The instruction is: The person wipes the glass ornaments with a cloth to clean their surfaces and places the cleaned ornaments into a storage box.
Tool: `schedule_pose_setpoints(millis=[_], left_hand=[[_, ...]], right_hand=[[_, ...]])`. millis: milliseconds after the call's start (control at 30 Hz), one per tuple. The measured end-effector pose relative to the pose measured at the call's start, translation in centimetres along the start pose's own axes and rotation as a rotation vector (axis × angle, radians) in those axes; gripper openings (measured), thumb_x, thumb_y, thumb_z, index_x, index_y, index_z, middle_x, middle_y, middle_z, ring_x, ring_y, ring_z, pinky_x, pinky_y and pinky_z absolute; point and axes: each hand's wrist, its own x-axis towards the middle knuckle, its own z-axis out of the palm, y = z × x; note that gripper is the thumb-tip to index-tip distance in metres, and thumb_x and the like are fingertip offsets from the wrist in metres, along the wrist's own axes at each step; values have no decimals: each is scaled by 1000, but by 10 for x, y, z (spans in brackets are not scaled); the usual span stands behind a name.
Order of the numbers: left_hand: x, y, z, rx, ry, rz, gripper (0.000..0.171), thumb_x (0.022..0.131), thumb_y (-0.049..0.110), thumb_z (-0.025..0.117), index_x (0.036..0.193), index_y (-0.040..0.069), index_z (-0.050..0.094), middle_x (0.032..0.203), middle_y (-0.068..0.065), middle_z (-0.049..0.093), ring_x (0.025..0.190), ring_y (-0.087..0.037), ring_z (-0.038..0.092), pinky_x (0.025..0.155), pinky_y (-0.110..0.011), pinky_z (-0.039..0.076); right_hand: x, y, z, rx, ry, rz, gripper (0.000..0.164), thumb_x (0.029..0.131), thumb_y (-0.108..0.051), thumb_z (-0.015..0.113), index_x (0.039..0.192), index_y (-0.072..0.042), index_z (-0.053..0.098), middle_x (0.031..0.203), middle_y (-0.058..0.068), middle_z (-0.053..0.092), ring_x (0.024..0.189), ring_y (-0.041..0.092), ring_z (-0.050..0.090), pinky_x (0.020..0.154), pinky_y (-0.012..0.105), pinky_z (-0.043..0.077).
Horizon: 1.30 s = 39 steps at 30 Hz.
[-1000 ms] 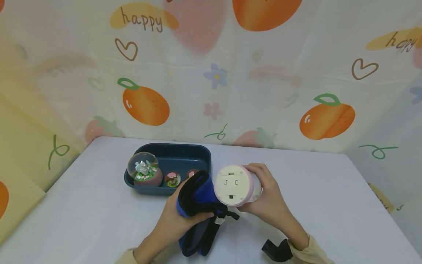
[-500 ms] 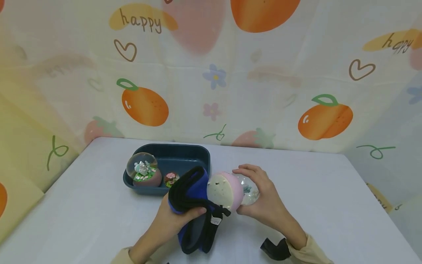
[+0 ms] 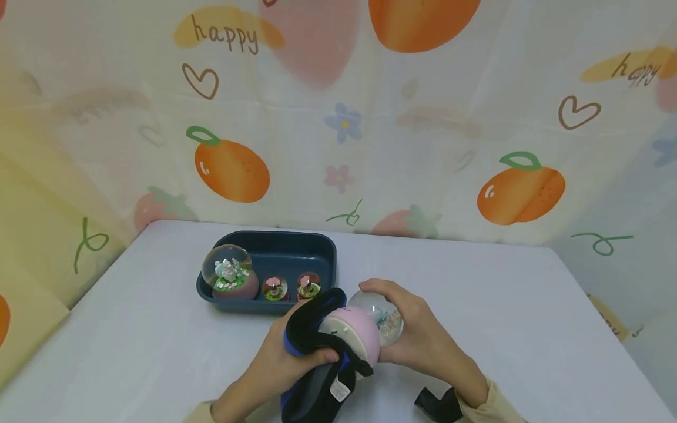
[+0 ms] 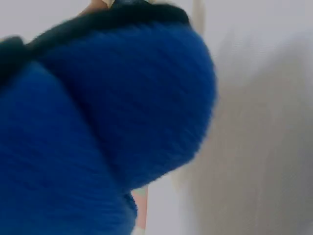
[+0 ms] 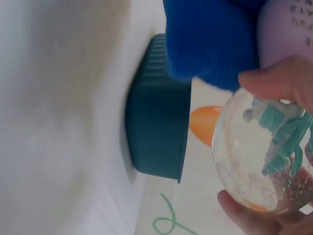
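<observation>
In the head view my left hand [image 3: 282, 352] grips a folded blue plush cloth [image 3: 314, 390] with thick black edging and a white label. My right hand [image 3: 431, 338] holds a snow globe [image 3: 362, 332] by its clear ball, fingers and thumb around the glass. The globe lies tilted, its pink base toward the left and its pale underside against the cloth's fold. Blue pile of the cloth [image 4: 132, 98] fills much of the left wrist view. The right wrist view shows a teal figure inside the ball [image 5: 234, 152], with the thumb [image 5: 279, 81] near the base.
A dark teal tray [image 3: 285, 236] stands behind the hands. In it sit a large snow globe [image 3: 235, 285] at the left and two small globes [image 3: 275, 288] along the front. A black strap [image 3: 439, 405] lies by the right wrist. Printed fabric hangs behind the white table.
The held globe has turned from base facing the camera to lying sideways. It moved down and left into the cloth's fold. Both small globes in the tray now show.
</observation>
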Motion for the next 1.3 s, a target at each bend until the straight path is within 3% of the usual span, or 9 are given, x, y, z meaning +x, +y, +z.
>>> schedule_pose_setpoints(millis=[233, 367, 500, 600, 733, 933, 1167, 1200, 1300], left_hand=[[3, -2, -5, 42, 89, 84, 40, 85, 10, 77, 123, 7, 64, 104, -7, 73, 93, -5, 66, 83, -25, 55], [4, -2, -6, 101, 82, 132, 54, 83, 7, 78, 132, 7, 58, 123, -10, 69, 113, -8, 65, 97, -22, 51], [7, 4, -7, 151, 0, 237, 73, 81, 13, 82, 144, 7, 46, 141, -10, 57, 131, -15, 55, 110, -21, 41], [8, 6, -8, 164, -31, 305, 70, 82, 17, 81, 143, 7, 48, 138, -10, 59, 129, -18, 57, 110, -21, 41], [7, 3, -10, 110, 15, 323, 57, 80, 5, 80, 132, 7, 58, 127, -12, 68, 122, -14, 63, 105, -21, 45], [8, -1, -13, 3, 20, 281, 54, 76, -8, 78, 126, 5, 62, 121, -11, 71, 117, -9, 65, 101, -21, 49], [7, 1, -21, 61, 35, 129, 48, 79, 0, 79, 125, 5, 63, 117, -12, 71, 111, -6, 66, 95, -22, 52], [6, 2, -22, 55, 27, 98, 49, 80, 2, 79, 126, 6, 62, 118, -11, 70, 112, -4, 64, 96, -22, 51], [7, 5, -21, 47, -41, 87, 63, 80, 7, 81, 137, 9, 55, 132, -9, 64, 122, -8, 60, 103, -24, 47]], right_hand=[[1, 3, -2, 4, -9, -3, 88, 56, -17, 96, 134, -13, 54, 131, 0, 63, 114, 16, 61, 91, 34, 55], [0, 3, 0, -18, -18, 50, 90, 53, -13, 96, 134, -13, 55, 131, 1, 62, 117, 16, 59, 90, 36, 56], [-1, 2, 2, -43, -46, 56, 90, 53, -11, 95, 134, -12, 56, 133, 0, 61, 121, 17, 59, 97, 39, 54], [-1, 0, 2, -58, -70, 28, 88, 55, -14, 95, 134, -13, 56, 134, -1, 61, 121, 18, 59, 98, 39, 54], [0, 0, 3, -38, -89, 17, 88, 56, -17, 95, 135, -17, 55, 134, -1, 61, 122, 18, 59, 97, 39, 55], [0, 4, 3, 51, -97, 19, 87, 57, -12, 93, 135, -20, 55, 133, 2, 62, 118, 18, 60, 94, 37, 55], [0, 5, 2, 114, -117, 37, 87, 58, -16, 94, 135, -23, 54, 131, -1, 62, 118, 14, 59, 95, 35, 54], [0, 5, 3, 115, -110, 36, 87, 58, -16, 94, 135, -23, 54, 131, -2, 62, 119, 14, 58, 95, 34, 54], [0, 6, 3, 93, -74, 24, 87, 57, -12, 93, 135, -21, 55, 131, -2, 61, 119, 15, 58, 95, 34, 53]])
